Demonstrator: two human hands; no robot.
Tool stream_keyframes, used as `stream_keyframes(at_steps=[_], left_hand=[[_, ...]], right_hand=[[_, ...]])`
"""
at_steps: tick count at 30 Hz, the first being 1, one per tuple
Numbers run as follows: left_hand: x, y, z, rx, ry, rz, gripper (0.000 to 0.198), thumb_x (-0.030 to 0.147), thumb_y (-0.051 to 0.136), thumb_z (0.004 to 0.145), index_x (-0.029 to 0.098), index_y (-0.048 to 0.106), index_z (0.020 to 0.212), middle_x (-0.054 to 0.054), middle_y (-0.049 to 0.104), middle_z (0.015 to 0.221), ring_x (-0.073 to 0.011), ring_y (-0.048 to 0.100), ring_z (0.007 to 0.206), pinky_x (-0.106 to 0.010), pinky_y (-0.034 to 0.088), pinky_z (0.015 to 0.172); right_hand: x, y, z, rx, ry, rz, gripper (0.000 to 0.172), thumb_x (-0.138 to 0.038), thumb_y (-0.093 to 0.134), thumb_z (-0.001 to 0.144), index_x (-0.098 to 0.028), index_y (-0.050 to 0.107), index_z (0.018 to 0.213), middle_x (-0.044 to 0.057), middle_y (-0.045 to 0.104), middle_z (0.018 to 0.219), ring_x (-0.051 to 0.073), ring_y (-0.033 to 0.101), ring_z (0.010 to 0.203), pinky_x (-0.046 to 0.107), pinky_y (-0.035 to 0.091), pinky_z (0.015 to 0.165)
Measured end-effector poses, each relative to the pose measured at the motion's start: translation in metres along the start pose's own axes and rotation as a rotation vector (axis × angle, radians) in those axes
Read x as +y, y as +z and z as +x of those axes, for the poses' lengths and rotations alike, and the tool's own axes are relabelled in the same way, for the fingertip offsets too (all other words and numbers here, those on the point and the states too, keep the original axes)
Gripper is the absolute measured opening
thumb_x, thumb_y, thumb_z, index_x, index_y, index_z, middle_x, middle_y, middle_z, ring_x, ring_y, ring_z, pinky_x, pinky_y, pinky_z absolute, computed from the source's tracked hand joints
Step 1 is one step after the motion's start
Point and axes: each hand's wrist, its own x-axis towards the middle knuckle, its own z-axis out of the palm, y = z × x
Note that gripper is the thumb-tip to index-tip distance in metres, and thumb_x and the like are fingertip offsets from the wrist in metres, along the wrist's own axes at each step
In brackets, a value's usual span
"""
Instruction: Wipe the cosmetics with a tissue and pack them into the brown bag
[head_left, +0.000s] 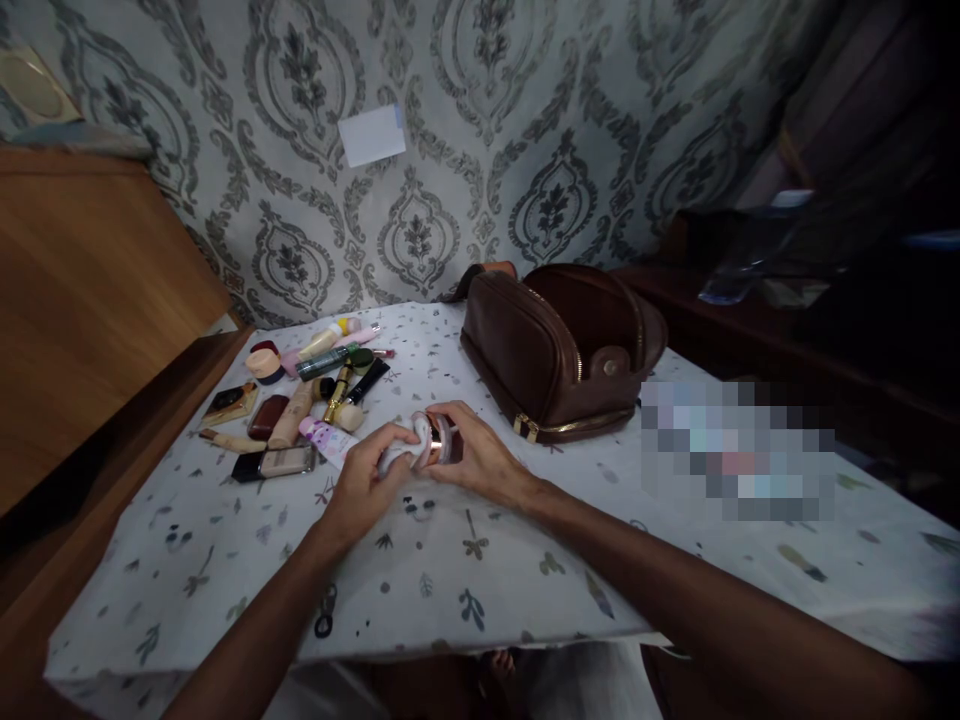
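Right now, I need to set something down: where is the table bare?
The tablecloth is bare from the left hand and right hand to the near edge, and behind them between the cosmetics and brown bag. Crowded: back left, where the cosmetics lie bunched. The pixelated patch right of the bag cannot be judged.

I see a pale wall (pixel 465 200) papered with grey ornate medallions, a white card (pixel 373 137) against it. Wooden furniture (pixel 82 310) stands at the left. White fabric with leafy prints covers the tabletop (pixel 510 598). Light is dim, the far right deeply shadowed.
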Motion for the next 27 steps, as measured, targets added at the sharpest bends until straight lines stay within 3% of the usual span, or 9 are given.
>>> stream_keyframes(at_steps=[6,11,16,22,27], left_hand=[[0.005,-0.005,-0.001,-0.109,0.025,0.007,0.016,0.02,0.05,0.081,0.019,0.063,0.088,-0.001,0.065,0.082,-0.0179,0.058,0.077,-0.027,0.045,0.068],[0.006,-0.005,-0.002,-0.001,0.011,-0.015,0.024,0.024,0.049,0.087,0.018,0.063,0.106,-0.004,0.068,0.101,-0.0206,0.06,0.095,-0.03,0.047,0.084],[-0.001,-0.005,-0.002,0.047,0.044,-0.05,0.029,0.028,0.049,0.093,0.018,0.062,0.117,-0.006,0.067,0.111,-0.0209,0.061,0.102,-0.031,0.046,0.092],[-0.001,-0.006,-0.003,0.021,0.232,0.037,0.027,0.02,0.049,0.091,0.019,0.066,0.112,-0.006,0.068,0.101,-0.0196,0.063,0.095,-0.031,0.047,0.086],[0.003,-0.006,-0.003,0.011,0.258,0.045,0.025,0.015,0.049,0.087,0.019,0.069,0.101,-0.004,0.066,0.087,-0.0177,0.061,0.081,-0.029,0.048,0.076]], right_hand=[[-0.004,-0.001,-0.001,-0.13,0.12,0.138,0.062,-0.027,0.078,0.065,-0.023,0.043,0.116,-0.001,0.057,0.098,0.017,0.055,0.085,0.03,0.044,0.078],[-0.003,0.003,-0.002,-0.11,0.016,0.169,0.057,-0.02,0.074,0.064,-0.023,0.046,0.114,-0.002,0.053,0.095,0.015,0.053,0.081,0.028,0.043,0.075],[-0.002,0.002,-0.002,-0.124,-0.124,-0.02,0.046,-0.018,0.076,0.061,-0.02,0.056,0.102,0.001,0.048,0.095,0.019,0.051,0.088,0.031,0.044,0.078],[0.005,0.003,-0.003,-0.108,-0.086,-0.099,0.076,-0.028,0.082,0.062,-0.02,0.049,0.13,0.005,0.052,0.104,0.022,0.054,0.094,0.036,0.047,0.082],[0.008,0.003,-0.002,-0.096,-0.067,-0.082,0.079,-0.029,0.083,0.063,-0.019,0.045,0.132,0.008,0.058,0.113,0.023,0.057,0.099,0.037,0.048,0.085]])
